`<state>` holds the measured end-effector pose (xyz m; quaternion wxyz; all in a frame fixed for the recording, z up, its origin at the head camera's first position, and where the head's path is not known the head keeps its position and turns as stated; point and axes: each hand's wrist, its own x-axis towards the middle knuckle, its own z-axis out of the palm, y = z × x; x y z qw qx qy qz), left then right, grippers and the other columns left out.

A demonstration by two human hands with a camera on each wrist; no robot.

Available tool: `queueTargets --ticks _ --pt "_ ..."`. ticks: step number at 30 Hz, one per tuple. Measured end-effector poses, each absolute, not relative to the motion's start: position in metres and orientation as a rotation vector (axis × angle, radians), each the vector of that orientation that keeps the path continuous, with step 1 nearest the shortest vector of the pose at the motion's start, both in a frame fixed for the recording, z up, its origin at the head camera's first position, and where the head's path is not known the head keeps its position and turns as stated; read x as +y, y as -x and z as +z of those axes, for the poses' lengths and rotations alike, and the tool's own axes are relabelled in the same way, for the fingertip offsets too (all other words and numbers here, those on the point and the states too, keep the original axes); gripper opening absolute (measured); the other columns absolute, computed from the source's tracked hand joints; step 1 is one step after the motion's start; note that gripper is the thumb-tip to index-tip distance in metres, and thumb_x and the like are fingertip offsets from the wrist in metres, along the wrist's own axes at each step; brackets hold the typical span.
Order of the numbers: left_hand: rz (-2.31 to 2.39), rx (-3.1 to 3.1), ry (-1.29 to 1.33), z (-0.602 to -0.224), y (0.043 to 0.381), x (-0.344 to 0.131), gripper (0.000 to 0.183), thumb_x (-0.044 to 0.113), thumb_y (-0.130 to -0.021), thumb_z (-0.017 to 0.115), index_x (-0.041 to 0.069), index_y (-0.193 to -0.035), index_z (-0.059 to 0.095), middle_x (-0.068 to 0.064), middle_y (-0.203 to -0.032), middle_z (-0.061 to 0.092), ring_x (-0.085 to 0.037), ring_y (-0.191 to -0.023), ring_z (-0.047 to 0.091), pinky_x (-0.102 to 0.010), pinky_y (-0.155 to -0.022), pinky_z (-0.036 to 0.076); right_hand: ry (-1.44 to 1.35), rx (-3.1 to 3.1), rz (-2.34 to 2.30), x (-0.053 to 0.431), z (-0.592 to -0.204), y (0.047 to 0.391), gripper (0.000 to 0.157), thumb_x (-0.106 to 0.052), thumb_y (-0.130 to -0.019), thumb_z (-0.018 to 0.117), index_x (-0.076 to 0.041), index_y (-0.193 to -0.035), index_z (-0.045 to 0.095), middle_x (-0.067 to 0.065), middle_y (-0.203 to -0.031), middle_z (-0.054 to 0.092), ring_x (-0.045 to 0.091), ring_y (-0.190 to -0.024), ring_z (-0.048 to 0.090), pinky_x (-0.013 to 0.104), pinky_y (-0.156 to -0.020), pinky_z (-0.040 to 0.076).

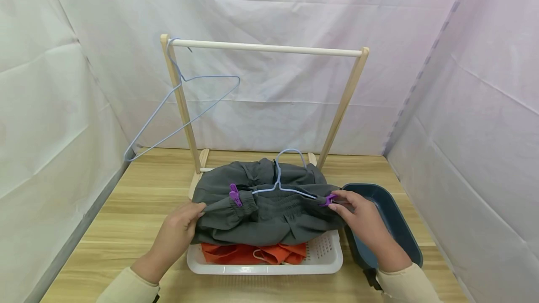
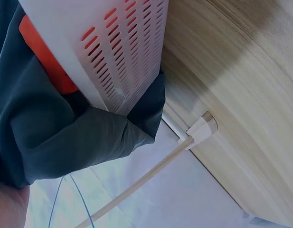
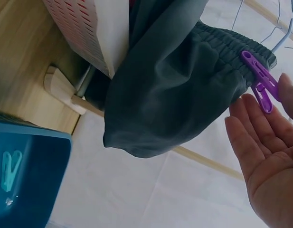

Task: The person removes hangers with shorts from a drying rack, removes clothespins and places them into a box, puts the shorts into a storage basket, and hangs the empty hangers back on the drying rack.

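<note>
Dark grey elastic-waisted pants (image 1: 269, 219) lie bunched over a white basket (image 1: 265, 269), with a light blue wire hanger (image 1: 279, 186) at their waistband. One purple clothespin (image 1: 235, 195) clips the waistband on the left. Another purple clothespin (image 3: 261, 78) is on the right end of the waistband, between the thumb and fingers of my right hand (image 1: 364, 216). In the right wrist view, that hand's palm shows and its fingers are fairly straight. My left hand (image 1: 178, 228) pinches the pants' left edge; only a small part of it shows in the left wrist view.
Orange cloth (image 1: 252, 253) lies in the basket beneath the pants. Behind stands a wooden rack with a white rod (image 1: 269, 47), and an empty blue hanger (image 1: 181, 83) hangs at its left end. A dark blue tray (image 1: 404, 228) on the right contains teal clothespins (image 3: 11, 171).
</note>
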<state>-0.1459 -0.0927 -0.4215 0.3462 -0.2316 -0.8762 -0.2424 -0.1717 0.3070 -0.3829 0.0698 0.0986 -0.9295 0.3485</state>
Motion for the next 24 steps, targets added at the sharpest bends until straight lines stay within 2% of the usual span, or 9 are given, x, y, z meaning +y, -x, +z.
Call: queueTargets --ticks 9,16,24 --pt "-0.565 -2.35 0.647 -0.425 0.147 -0.095 0.03 -0.017 -0.064 0.076 -0.002 -0.089 0.071 -0.008 -0.082 0.069 -0.024 -0.076 0.066 -0.037 -0.068 0.057 -0.314 -2.734 1.084 0.305 -0.39 0.17 0.03 -0.009 -0.087 0.07 -0.002 -0.115 0.065 0.014 -0.107 0.068 0.028 -0.092 0.069 0.039 -0.076 0.057" --pt "-0.56 -2.553 0.644 -0.424 0.144 -0.094 0.027 -0.014 -0.07 0.075 0.0 -0.093 0.072 -0.007 -0.085 0.07 -0.023 -0.08 0.067 -0.035 -0.071 0.057 -0.33 -2.703 1.104 0.304 -0.394 0.169 0.029 -0.005 -0.086 0.07 -0.001 -0.114 0.065 0.013 -0.106 0.068 0.028 -0.092 0.069 0.038 -0.076 0.057" --pt "-0.566 -2.64 0.65 -0.425 0.141 -0.092 0.025 -0.015 -0.074 0.071 -0.001 -0.095 0.071 -0.008 -0.086 0.069 -0.023 -0.084 0.068 -0.034 -0.074 0.057 -0.378 -2.687 0.985 0.304 -0.401 0.168 0.027 -0.003 -0.081 0.074 -0.003 -0.107 0.069 0.009 -0.099 0.069 0.02 -0.084 0.069 0.031 -0.069 0.058"
